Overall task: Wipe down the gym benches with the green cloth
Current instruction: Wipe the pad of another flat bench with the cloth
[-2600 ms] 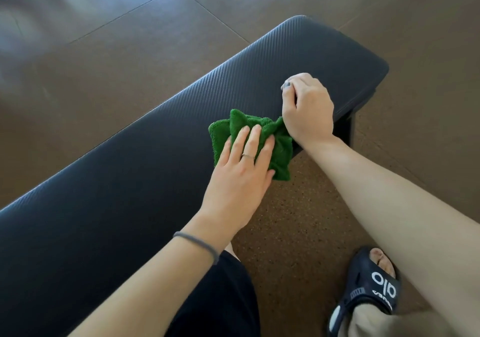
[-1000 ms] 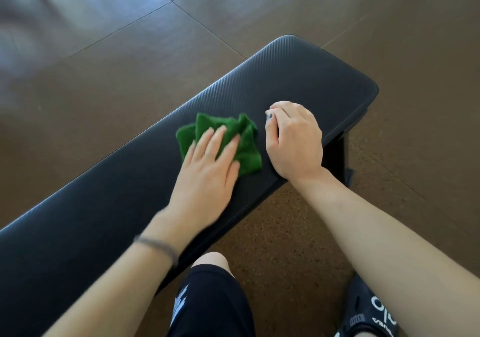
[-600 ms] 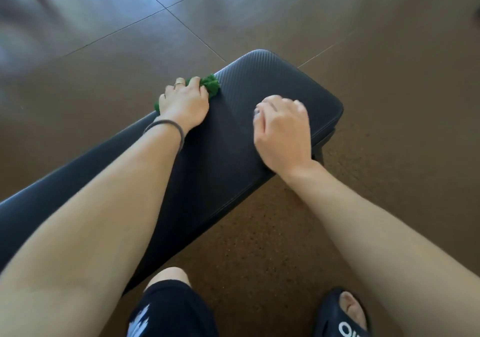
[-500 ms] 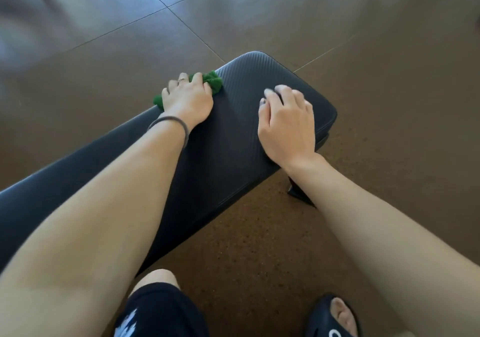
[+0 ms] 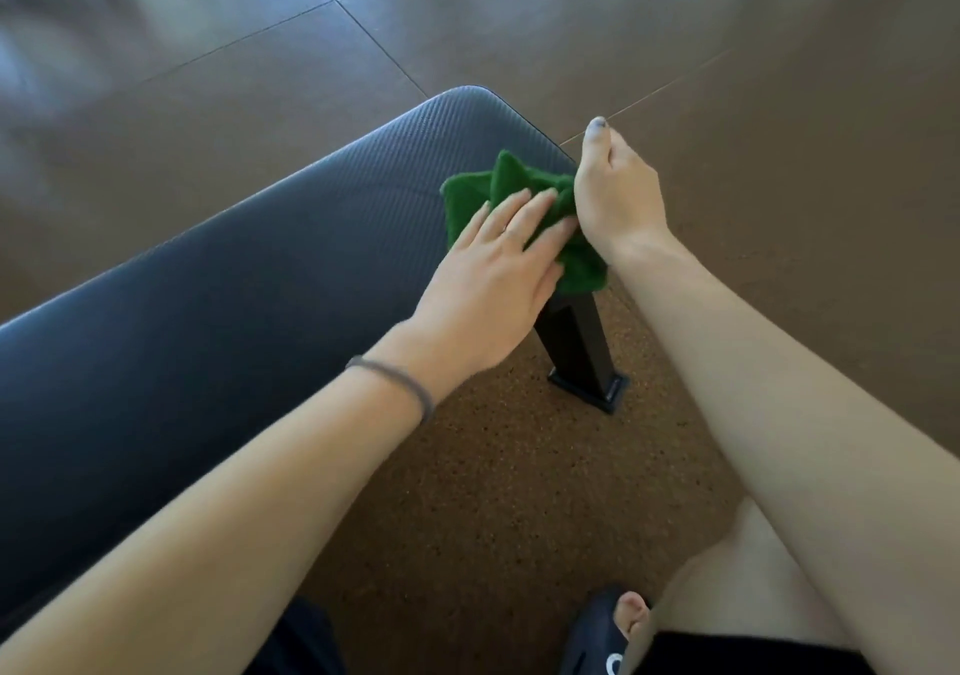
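Note:
The long black padded bench (image 5: pixel 249 310) runs from lower left to its rounded end at upper centre. A crumpled green cloth (image 5: pixel 475 193) lies on the bench's near right corner and hangs a little over the edge. My left hand (image 5: pixel 493 279) presses flat on the cloth with straight fingers; a dark band is on that wrist. My right hand (image 5: pixel 618 196) is at the bench's end, right beside the cloth and touching it, thumb pointing up. Its fingers curl away behind the hand, so what they hold is hidden.
A black metal bench leg (image 5: pixel 576 347) with a foot plate stands on the brown speckled floor just below the cloth. My foot in a dark slipper (image 5: pixel 597 633) is at the bottom right. Glossy brown floor tiles (image 5: pixel 519 14) surround the bench.
My left hand has drawn the cloth from the far edge across to the near right corner. My right hand has lifted off the pad and shifted to the bench's end.

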Action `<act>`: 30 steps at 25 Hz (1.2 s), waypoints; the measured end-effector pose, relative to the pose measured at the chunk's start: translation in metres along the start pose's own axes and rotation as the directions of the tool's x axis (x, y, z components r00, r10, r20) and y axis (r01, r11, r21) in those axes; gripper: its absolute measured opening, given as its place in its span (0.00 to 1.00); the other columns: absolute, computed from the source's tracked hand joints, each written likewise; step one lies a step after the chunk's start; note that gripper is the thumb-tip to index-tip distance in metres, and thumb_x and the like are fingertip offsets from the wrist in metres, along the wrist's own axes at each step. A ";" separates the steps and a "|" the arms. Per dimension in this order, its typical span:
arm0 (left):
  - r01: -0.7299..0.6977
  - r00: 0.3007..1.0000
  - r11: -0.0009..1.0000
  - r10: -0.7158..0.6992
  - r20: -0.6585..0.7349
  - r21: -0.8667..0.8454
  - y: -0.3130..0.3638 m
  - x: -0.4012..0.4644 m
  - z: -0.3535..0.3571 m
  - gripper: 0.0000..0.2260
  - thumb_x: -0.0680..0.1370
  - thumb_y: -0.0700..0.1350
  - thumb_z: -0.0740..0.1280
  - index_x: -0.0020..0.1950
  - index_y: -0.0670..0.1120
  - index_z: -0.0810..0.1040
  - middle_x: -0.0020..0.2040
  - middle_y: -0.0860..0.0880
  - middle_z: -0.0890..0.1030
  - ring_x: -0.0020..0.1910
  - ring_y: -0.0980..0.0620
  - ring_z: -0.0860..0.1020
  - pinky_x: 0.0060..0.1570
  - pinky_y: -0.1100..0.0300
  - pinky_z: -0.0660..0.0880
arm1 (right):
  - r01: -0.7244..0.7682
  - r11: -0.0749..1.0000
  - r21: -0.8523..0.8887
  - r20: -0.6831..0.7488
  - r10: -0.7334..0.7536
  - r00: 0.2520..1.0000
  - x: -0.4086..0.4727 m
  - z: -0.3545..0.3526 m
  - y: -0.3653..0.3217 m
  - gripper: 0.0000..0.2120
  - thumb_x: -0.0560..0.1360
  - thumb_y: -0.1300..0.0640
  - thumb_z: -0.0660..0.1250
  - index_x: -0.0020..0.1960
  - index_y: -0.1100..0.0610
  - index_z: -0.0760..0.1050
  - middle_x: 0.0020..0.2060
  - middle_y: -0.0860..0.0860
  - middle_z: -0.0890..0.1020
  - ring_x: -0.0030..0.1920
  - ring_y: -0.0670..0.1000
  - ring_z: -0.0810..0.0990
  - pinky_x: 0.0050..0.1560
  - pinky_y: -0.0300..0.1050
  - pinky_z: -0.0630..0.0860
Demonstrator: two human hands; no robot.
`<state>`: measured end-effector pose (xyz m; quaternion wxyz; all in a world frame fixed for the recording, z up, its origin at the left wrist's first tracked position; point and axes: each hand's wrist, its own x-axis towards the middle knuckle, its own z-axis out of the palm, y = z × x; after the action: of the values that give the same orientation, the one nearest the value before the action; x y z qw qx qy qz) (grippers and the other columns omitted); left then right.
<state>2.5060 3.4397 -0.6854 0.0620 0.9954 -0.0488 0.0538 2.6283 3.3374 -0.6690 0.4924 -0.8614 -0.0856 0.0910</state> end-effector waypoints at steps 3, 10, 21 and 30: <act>-0.072 0.997 0.979 0.070 0.014 0.191 -0.026 -0.092 -0.010 0.30 0.83 0.44 0.66 0.83 0.49 0.59 0.82 0.44 0.60 0.81 0.42 0.58 0.79 0.42 0.60 | 0.035 0.999 0.003 0.033 -0.035 0.999 -0.021 0.005 0.016 0.23 0.87 0.47 0.47 0.76 0.54 0.70 0.71 0.54 0.75 0.69 0.53 0.72 0.66 0.45 0.66; -0.122 0.992 0.935 0.124 0.014 0.333 -0.031 -0.077 -0.003 0.30 0.82 0.43 0.67 0.82 0.43 0.61 0.80 0.38 0.63 0.79 0.37 0.62 0.75 0.38 0.64 | -0.099 0.933 0.346 0.011 0.101 0.995 -0.024 0.000 0.024 0.27 0.87 0.43 0.44 0.77 0.52 0.70 0.73 0.47 0.74 0.69 0.46 0.72 0.65 0.38 0.67; 0.081 0.997 0.995 -0.080 0.018 -0.063 -0.103 0.128 -0.007 0.19 0.86 0.49 0.55 0.74 0.46 0.74 0.74 0.41 0.72 0.75 0.40 0.67 0.76 0.56 0.55 | 0.205 0.920 -0.335 0.062 -0.195 0.979 0.015 0.011 0.015 0.28 0.86 0.43 0.45 0.81 0.54 0.61 0.73 0.57 0.73 0.73 0.57 0.71 0.75 0.55 0.63; 0.508 0.862 0.861 -0.507 0.016 -0.032 -0.142 0.060 -0.018 0.23 0.87 0.52 0.52 0.81 0.48 0.62 0.77 0.40 0.65 0.77 0.37 0.61 0.77 0.48 0.56 | 0.301 0.653 -0.695 0.249 -0.173 0.953 -0.007 0.046 -0.011 0.30 0.85 0.42 0.41 0.84 0.52 0.48 0.83 0.61 0.51 0.83 0.60 0.46 0.81 0.63 0.43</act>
<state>2.5779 3.5773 -0.6780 0.0912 0.9721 0.2136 0.0312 2.6099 3.3798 -0.6815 0.1104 -0.9562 -0.2659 0.0535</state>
